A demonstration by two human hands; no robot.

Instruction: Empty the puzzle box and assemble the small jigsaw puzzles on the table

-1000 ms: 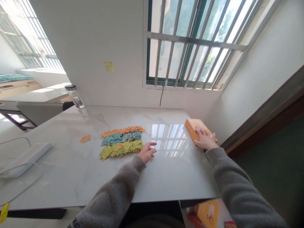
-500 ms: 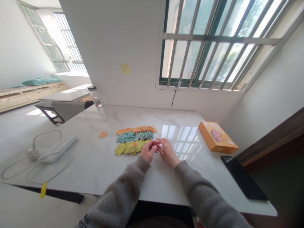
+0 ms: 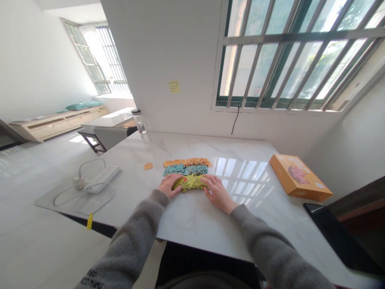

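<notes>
A row of yellow-green jigsaw puzzle pieces (image 3: 192, 183) lies on the white marbled table, with a small red-orange mark near its left end. My left hand (image 3: 170, 186) cups the left end, fingers along the far side and thumb at the near side. Around the right end curves my right hand (image 3: 219, 194), its fingertips on the pieces and thumb in front. Just beyond, touching or nearly so, is a row of teal puzzle pieces (image 3: 187, 170). Behind that runs a row of orange puzzle pieces (image 3: 188, 161). A few orange pieces (image 3: 148, 166) lie apart at the left.
An orange box (image 3: 300, 176) and a black tablet-like device (image 3: 337, 237) lie on the right. On the left are a white power strip (image 3: 104, 179) and its looped cable. A clear bottle (image 3: 139, 122) stands at the far left corner, near the wall.
My hands were together at the right end of the yellow-green row; they have parted to its two ends. That row looks shorter and more compact. The view has turned left.
</notes>
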